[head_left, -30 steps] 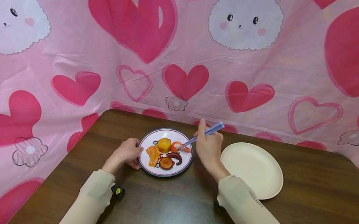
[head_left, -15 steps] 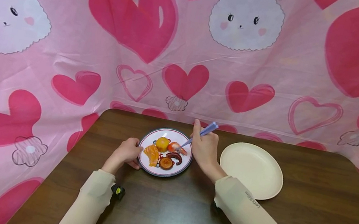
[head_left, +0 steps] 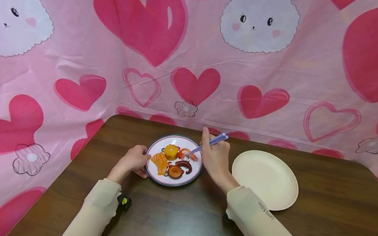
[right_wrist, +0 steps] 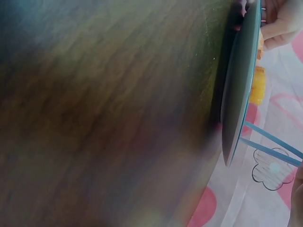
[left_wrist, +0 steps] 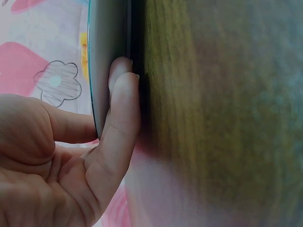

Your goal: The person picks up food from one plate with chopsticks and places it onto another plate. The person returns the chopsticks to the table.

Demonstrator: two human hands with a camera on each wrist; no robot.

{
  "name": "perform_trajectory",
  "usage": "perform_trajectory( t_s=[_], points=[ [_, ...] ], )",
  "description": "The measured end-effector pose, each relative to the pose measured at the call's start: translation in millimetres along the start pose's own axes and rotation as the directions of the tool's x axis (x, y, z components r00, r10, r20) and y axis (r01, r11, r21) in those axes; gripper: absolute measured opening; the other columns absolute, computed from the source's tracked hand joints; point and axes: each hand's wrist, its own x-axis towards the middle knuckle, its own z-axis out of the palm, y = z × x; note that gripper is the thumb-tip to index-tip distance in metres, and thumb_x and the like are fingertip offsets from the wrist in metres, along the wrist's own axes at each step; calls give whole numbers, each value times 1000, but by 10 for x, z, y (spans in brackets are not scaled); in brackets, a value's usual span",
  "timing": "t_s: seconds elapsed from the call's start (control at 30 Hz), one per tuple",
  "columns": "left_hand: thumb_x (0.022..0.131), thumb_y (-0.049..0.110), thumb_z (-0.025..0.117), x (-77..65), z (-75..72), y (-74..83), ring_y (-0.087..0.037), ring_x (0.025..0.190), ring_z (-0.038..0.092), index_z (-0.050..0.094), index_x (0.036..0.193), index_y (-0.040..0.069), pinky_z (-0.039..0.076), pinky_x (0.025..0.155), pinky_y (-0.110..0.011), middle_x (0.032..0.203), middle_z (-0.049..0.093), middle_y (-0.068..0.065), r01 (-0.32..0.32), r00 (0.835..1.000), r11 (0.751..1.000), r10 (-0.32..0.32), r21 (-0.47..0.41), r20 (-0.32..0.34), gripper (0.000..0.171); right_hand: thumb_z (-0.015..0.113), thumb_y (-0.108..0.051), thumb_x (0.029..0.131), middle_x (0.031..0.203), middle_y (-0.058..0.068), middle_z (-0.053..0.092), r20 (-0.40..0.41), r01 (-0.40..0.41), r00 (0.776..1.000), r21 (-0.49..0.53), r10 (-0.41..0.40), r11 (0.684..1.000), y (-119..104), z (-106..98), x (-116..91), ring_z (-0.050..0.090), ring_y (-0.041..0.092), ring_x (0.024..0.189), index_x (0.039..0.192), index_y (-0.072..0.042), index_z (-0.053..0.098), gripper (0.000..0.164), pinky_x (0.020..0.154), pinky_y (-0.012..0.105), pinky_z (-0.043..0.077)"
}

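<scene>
My left hand point(head_left: 133, 159) pinches the left rim of a round white plate point(head_left: 186, 178) with a dark edge. In the left wrist view its thumb lies at the rim and its fingers point(left_wrist: 124, 109) reach under the plate. My right hand point(head_left: 215, 155) holds blue-lavender chopsticks point(head_left: 217, 139), their tips at an orange-and-white shrimp point(head_left: 194, 158) on the plate's right side. Beside the shrimp sits a yellow corn piece point(head_left: 171, 151). Orange salmon slices point(head_left: 160, 163), a dark curved tentacle point(head_left: 187, 165) and a round brown piece point(head_left: 175, 172) share the plate.
A cream oval plate point(head_left: 265, 178) stands to the right, partly behind my right forearm. The brown wooden table point(head_left: 170, 224) ends at a pink curtain point(head_left: 139, 96) with hearts and rabbits. Both wrists carry small black devices.
My right hand and the chopsticks moved slightly left. The shrimp and corn shifted a little left, and the salmon slices spread somewhat. My left hand stayed at the plate rim.
</scene>
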Motion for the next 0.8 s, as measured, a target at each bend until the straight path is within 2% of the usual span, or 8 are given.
perform_trajectory(
  t_s=[0.2,0.5,0.6,0.7,0.8],
  points=[
    [110,12,56,1,3,6,-27,59,68,52,127,-5,64,58,-35,88,60,-22,1,1000,1000,-1,0,1,25,54,-38,111,53,-10,56,1,41,999,-14,-41,999,-7,-17,12,51,12,53,66,-14,68,53,43,32,32],
    [110,13,55,2,-1,-5,-27,60,68,51,130,-6,64,58,-35,89,61,-22,6,1000,1000,-6,0,6,28,53,-39,111,52,-10,54,30,7,1000,22,-8,1000,-30,-44,-7,49,13,51,68,-12,69,53,41,32,29],
    [110,13,55,2,1,-6,-27,60,68,51,130,-5,64,58,-35,89,61,-22,9,1000,1000,-9,-2,6,28,54,-45,110,50,-9,52,40,-39,999,32,37,999,-39,-60,-9,48,14,49,69,-11,70,56,40,33,31],
    [110,13,55,0,2,-6,-27,60,68,51,130,-5,64,59,-35,89,61,-22,10,1000,1000,-10,-3,7,28,55,-56,107,49,-4,54,63,-132,990,73,128,988,-64,-87,-10,53,17,42,73,-10,71,59,36,31,41],
    [110,13,55,-6,-2,0,-27,60,68,51,131,-5,64,59,-34,90,61,-22,9,1000,1000,-9,2,5,28,55,-64,103,51,8,59,101,-230,971,134,217,964,-90,-120,-14,57,32,37,79,-6,71,64,33,35,49]
  ],
)
